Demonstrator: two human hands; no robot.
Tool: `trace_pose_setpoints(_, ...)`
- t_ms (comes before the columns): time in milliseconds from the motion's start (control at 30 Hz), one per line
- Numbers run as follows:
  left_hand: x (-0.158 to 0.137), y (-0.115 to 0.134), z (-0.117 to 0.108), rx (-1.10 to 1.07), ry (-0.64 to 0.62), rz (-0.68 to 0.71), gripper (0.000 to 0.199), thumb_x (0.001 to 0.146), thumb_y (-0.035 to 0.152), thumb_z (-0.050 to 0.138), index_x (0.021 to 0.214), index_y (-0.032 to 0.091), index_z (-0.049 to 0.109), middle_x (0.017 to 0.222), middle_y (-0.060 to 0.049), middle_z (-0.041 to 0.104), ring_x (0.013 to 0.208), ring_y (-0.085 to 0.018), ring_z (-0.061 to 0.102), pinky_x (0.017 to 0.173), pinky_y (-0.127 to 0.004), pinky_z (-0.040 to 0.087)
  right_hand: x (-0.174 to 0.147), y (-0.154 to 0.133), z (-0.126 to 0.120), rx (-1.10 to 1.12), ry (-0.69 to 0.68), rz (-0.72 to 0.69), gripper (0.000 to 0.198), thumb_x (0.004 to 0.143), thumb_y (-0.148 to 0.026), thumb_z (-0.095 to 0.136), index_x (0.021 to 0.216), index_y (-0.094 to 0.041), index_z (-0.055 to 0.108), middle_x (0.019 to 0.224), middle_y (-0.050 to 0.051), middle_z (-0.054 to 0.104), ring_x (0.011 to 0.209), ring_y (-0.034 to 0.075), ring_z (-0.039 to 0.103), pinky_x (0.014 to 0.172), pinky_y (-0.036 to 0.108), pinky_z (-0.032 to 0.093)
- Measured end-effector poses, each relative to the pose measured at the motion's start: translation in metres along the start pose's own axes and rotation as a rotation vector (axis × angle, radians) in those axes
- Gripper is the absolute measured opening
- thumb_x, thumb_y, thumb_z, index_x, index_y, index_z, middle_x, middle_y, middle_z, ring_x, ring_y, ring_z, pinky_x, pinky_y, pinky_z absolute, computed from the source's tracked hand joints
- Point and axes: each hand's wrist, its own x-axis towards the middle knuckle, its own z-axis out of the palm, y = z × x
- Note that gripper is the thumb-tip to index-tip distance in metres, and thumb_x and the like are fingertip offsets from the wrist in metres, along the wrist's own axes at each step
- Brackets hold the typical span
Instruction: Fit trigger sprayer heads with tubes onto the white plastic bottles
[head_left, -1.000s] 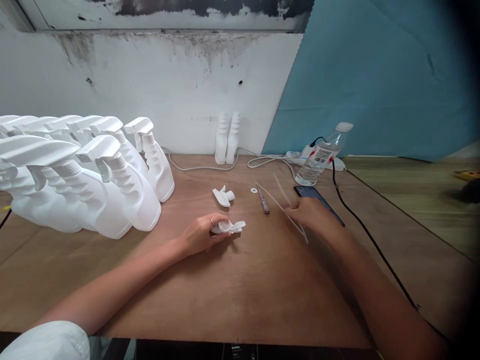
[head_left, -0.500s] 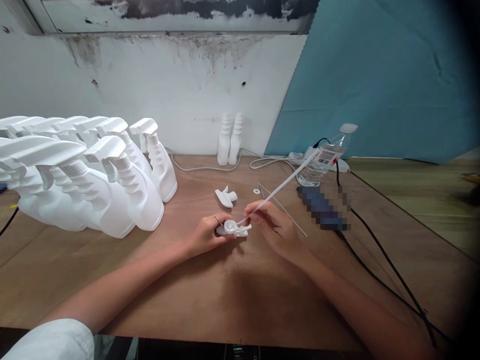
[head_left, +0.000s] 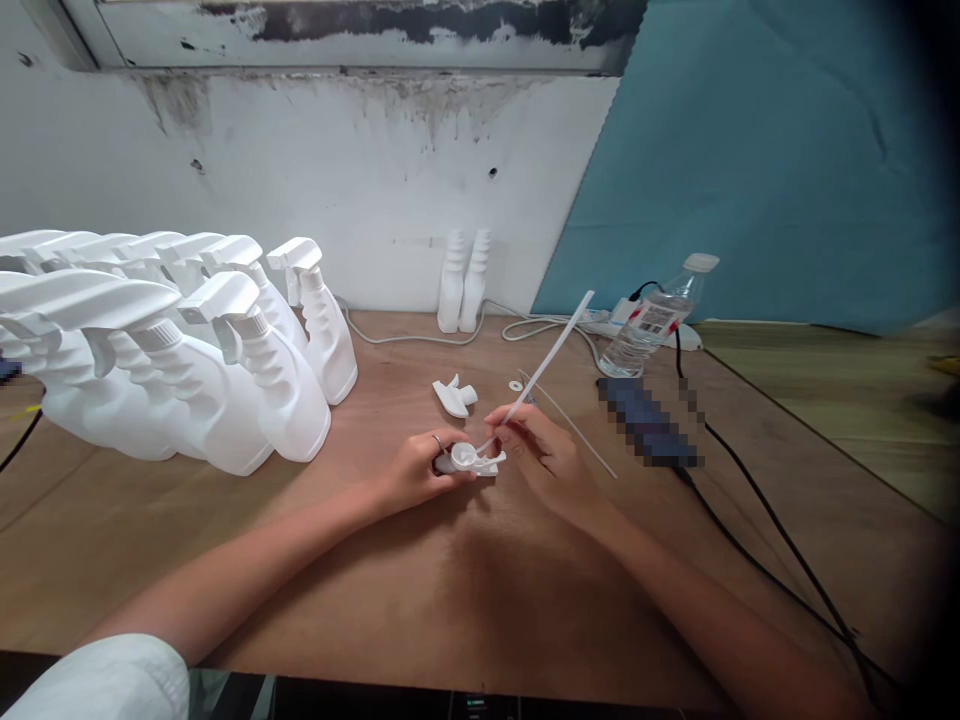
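Note:
My left hand (head_left: 424,470) grips a white trigger sprayer head (head_left: 464,457), its round collar facing up and its trigger pointing right. Between the thumb and fingers of my right hand (head_left: 544,450) is a thin white dip tube (head_left: 553,350), slanting up to the right. The tube's lower end is close to the collar; I cannot tell whether it is inside. Just behind my hands lies another white trigger sprayer head (head_left: 454,396) on its side. A small white ring washer (head_left: 515,386) and a second thin tube (head_left: 577,432) rest on the table to the right.
Several white spray bottles (head_left: 277,390) crowd the left side. Two white bottles without sprayers (head_left: 463,285) stand by the wall. To the right are a clear water bottle (head_left: 645,330), leaning, a dark pixelated object (head_left: 646,420) and black cables (head_left: 750,550) on the wooden table (head_left: 360,590).
The dip tube has swung to a steeper angle, its upper end moving left. Both hands keep nearly the same place, and the view has shifted slightly.

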Motion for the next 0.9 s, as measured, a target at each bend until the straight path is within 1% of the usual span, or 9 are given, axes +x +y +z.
trace_pose_setpoints(100, 0.0, 0.0, 0.0, -0.003, -0.004, -0.002, 0.037, 0.084, 0.04, 0.067, 0.112, 0.017, 0.062, 0.101, -0.005, 0.07, 0.082, -0.015, 0.062, 0.074, -0.025, 0.047, 0.002, 0.0, 0.003, -0.064, -0.011, -0.023, 0.014, 0.099, -0.029, 0.047, 0.102, -0.022, 0.059, 0.079, 0.0, 0.062, 0.071, 0.013, 0.065, 0.067, 0.027, 0.053)
trace_pose_setpoints(233, 0.0, -0.002, 0.001, -0.014, 0.003, 0.035, 0.037, 0.083, 0.034, 0.069, 0.115, 0.016, 0.062, 0.106, -0.006, 0.07, 0.089, -0.017, 0.064, 0.079, -0.027, 0.048, 0.002, 0.009, 0.011, -0.196, -0.044, -0.081, 0.014, 0.095, -0.029, 0.055, 0.086, -0.021, 0.062, 0.086, 0.003, 0.063, 0.079, 0.015, 0.062, 0.071, 0.028, 0.05)
trace_pose_setpoints(367, 0.001, -0.004, 0.002, -0.043, 0.016, 0.058, 0.035, 0.082, 0.031, 0.07, 0.112, 0.016, 0.063, 0.11, -0.007, 0.07, 0.096, -0.019, 0.066, 0.085, -0.027, 0.05, 0.001, 0.021, 0.02, -0.188, -0.024, -0.076, 0.024, 0.095, -0.028, 0.056, 0.073, -0.019, 0.054, 0.075, 0.001, 0.057, 0.07, 0.014, 0.055, 0.065, 0.027, 0.045)
trace_pose_setpoints(433, 0.001, -0.004, 0.003, -0.06, 0.023, 0.05, 0.035, 0.081, 0.033, 0.071, 0.111, 0.016, 0.064, 0.108, -0.007, 0.071, 0.095, -0.019, 0.066, 0.085, -0.028, 0.05, 0.001, 0.023, 0.024, -0.175, -0.016, -0.067, 0.025, 0.095, -0.027, 0.054, 0.071, -0.019, 0.05, 0.072, 0.0, 0.054, 0.066, 0.013, 0.051, 0.061, 0.026, 0.042)
trace_pose_setpoints(600, 0.002, -0.006, 0.004, -0.09, 0.023, 0.02, 0.033, 0.081, 0.038, 0.071, 0.105, 0.015, 0.066, 0.099, -0.005, 0.071, 0.088, -0.018, 0.065, 0.081, -0.026, 0.05, 0.005, 0.027, 0.033, -0.147, -0.05, -0.066, 0.026, 0.092, -0.021, 0.051, 0.068, -0.019, 0.043, 0.068, -0.001, 0.047, 0.063, 0.012, 0.044, 0.059, 0.025, 0.036)
trace_pose_setpoints(733, 0.001, -0.003, 0.002, -0.109, 0.031, 0.023, 0.033, 0.079, 0.037, 0.073, 0.102, 0.015, 0.066, 0.098, -0.005, 0.071, 0.087, -0.018, 0.065, 0.08, -0.026, 0.049, 0.004, 0.03, 0.033, -0.163, -0.072, -0.053, 0.027, 0.093, -0.023, 0.05, 0.068, -0.02, 0.041, 0.068, -0.001, 0.046, 0.063, 0.012, 0.044, 0.06, 0.025, 0.036)
trace_pose_setpoints(833, -0.002, 0.0, -0.003, -0.133, 0.026, 0.051, 0.03, 0.085, 0.036, 0.066, 0.106, 0.015, 0.064, 0.096, -0.006, 0.07, 0.084, -0.017, 0.064, 0.077, -0.027, 0.05, -0.002, 0.031, 0.03, -0.196, -0.044, -0.065, 0.028, 0.096, -0.025, 0.048, 0.069, -0.02, 0.043, 0.071, 0.0, 0.047, 0.067, 0.013, 0.046, 0.065, 0.026, 0.039)
trace_pose_setpoints(900, 0.003, -0.005, -0.007, -0.207, 0.08, 0.088, 0.029, 0.091, 0.037, 0.056, 0.11, 0.015, 0.061, 0.097, -0.007, 0.068, 0.085, -0.017, 0.064, 0.076, -0.028, 0.05, -0.006, 0.031, 0.028, -0.196, -0.029, -0.103, 0.026, 0.097, -0.025, 0.047, 0.072, -0.02, 0.046, 0.077, 0.002, 0.049, 0.072, 0.014, 0.049, 0.069, 0.026, 0.041)
